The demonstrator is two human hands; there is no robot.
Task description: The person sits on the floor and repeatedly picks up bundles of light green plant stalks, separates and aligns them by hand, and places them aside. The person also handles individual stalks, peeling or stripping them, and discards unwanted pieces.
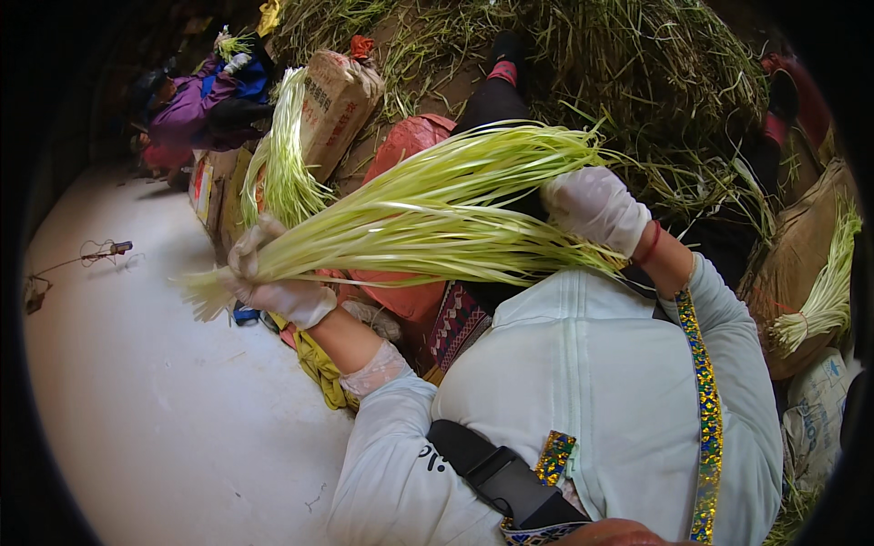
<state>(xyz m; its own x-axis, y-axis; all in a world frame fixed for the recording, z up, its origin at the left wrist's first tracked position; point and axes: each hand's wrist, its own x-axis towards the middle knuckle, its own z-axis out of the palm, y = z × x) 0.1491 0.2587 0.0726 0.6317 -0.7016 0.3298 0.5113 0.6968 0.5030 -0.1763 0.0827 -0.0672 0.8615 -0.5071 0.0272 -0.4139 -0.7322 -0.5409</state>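
Observation:
A large fanned bunch of pale yellow-green chives (423,218) stretches across in front of my chest. Gripped near its whitish stem ends is the bunch, with the gloved fingers of my left hand (283,283) wrapped round it. Those stem ends point left. My right hand (601,208), also in a thin white glove, is curled against the greener leaf tips on the right. Its fingers are turned away and hidden, so whether they hold any leaves cannot be told.
Another chive bunch (287,150) drapes beside a printed sack (338,102); a tied bunch (819,286) lies on a brown sack (785,252) at right. Loose leaves (649,68) heap ahead. A white wall (171,382) borders the left. A person (198,102) sits further off, holding greens.

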